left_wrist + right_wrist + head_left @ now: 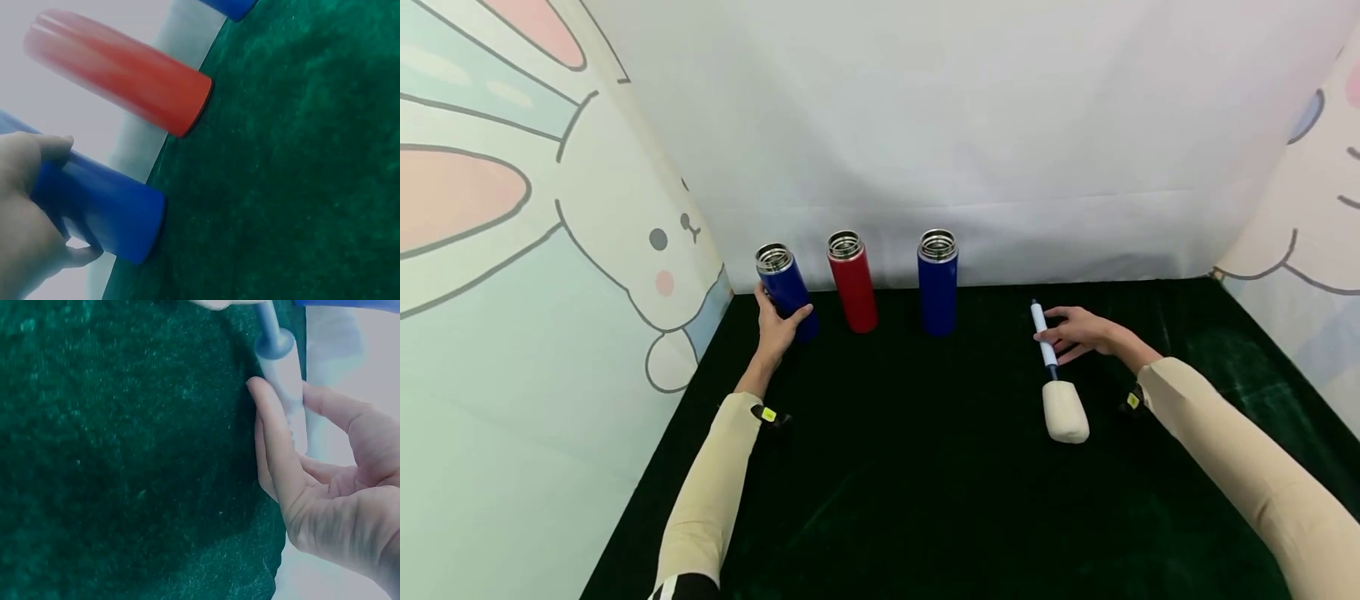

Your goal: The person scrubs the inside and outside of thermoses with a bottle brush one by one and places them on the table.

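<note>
dark green cloth (925,467) spread over the desk; 3 bottles in a row along its far side, silver threaded mouths facing up; left to right: left blue bottle (786,285), red bottle (854,287), right blue bottle (937,292); all 3 apart from each other, the gap at right wider than the gap at left.

left grip (777,325), a bare hand, holds the left blue bottle about its body; thumb on the right side, fingers on the left; bottle upright or nearly so, roughly parallel to the red bottle in the left wrist view.

right grip (1078,331), also bare, pinches the white handle (1040,320) of a brush (1052,374), thumb and fingers on opposite sides of it; brush at right on the desk side, well apart from the right blue bottle; its pale sponge head (1066,412) points near, the dark tip far; cannot tell whether it lies on the cloth or is slightly lifted.

both arms in cream sleeves (707,492), reaching in from the near side; white backdrop (970,125) at the far side; rabbit drawing (625,242) on the left wall, part of another drawing (1315,183) on the right.
</note>
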Motion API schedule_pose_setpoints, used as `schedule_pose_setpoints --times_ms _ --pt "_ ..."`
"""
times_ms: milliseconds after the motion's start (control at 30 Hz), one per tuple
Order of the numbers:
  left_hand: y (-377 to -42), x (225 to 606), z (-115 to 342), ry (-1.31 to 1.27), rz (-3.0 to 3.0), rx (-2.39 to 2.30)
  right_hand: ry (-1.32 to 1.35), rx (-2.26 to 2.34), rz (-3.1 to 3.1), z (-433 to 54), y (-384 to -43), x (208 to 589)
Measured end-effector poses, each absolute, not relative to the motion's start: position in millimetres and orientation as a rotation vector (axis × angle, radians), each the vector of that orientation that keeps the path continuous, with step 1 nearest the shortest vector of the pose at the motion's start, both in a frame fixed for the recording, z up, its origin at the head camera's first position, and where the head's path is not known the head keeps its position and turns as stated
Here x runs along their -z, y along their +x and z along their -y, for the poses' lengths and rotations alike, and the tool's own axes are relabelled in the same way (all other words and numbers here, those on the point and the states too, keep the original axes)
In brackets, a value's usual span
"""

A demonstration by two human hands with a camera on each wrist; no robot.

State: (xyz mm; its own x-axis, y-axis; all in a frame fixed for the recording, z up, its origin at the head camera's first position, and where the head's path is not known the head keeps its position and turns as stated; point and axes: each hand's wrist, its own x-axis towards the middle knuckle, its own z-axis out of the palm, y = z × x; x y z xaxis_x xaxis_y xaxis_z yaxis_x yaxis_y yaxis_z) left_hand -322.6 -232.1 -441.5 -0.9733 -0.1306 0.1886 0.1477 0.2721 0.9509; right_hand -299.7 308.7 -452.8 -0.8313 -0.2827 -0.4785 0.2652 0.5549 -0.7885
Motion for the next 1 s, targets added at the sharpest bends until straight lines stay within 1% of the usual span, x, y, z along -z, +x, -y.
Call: schedule_pose_setpoints --times_ms 100,233,567,833,1000 --pt "-321 449 234 -0.021 2.321 1.716 -0.028 1.259 -2.211 -311 -297 451" --pt "-308 446 235 -0.050 2.364 1.663 -0.031 1.274 -2.192 -317 -293 448" --pt "-253 424 231 -0.084 2.530 1.606 -0.052 1.367 -2.084 -340 -277 434" --pt "-216 414 218 -0.196 2.604 1.626 -0.013 1.670 -1.989 -350 -272 419" --pt "-199 414 205 -0.315 2.564 1.654 0.016 1.904 -1.804 -343 -267 402"
